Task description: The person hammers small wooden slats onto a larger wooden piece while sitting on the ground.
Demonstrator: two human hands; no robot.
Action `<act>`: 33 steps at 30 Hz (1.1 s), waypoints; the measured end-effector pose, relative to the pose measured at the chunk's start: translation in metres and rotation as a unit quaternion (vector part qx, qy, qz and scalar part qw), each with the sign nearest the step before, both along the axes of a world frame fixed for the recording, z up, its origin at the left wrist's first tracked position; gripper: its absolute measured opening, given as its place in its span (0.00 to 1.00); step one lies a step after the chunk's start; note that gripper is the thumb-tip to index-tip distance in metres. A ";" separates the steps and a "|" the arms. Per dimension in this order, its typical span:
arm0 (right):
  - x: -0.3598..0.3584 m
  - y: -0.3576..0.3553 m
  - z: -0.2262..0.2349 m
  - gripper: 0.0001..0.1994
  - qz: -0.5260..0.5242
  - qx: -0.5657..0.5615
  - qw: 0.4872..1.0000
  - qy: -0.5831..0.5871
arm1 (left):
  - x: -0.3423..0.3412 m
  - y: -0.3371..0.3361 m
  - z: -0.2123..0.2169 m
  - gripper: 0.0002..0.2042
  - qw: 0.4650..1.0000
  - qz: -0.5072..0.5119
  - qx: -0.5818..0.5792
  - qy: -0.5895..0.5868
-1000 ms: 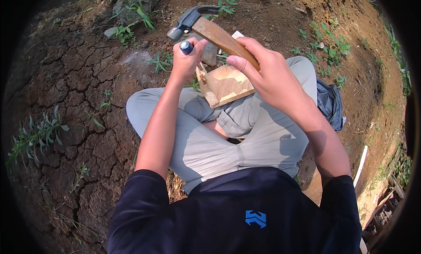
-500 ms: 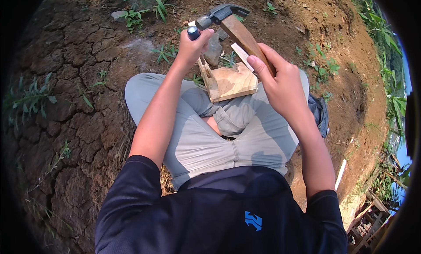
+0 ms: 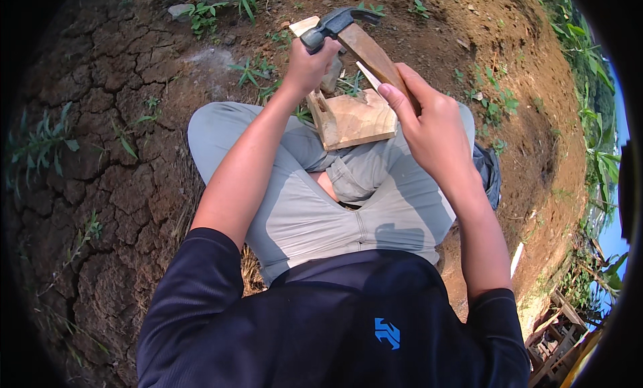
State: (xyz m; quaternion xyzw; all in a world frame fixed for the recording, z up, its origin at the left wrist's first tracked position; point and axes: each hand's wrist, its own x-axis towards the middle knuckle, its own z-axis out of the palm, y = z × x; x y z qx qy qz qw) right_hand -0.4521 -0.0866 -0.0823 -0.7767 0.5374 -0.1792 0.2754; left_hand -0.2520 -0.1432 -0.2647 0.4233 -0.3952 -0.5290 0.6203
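- One hammer (image 3: 348, 33)
- One wooden block (image 3: 355, 119)
- Two hands: left hand (image 3: 309, 65), right hand (image 3: 429, 117)
- Perhaps one thin pale stick (image 3: 368, 75), partly hidden

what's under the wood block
The wood block rests on the person's crossed legs in grey trousers. The left hand grips its far end; what lies directly beneath is hidden by the block itself.
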 end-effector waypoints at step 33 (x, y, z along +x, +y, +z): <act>-0.011 0.044 -0.010 0.24 -0.006 0.008 0.999 -0.043 | 0.003 0.048 -0.020 0.07 0.985 0.006 -0.002 -0.170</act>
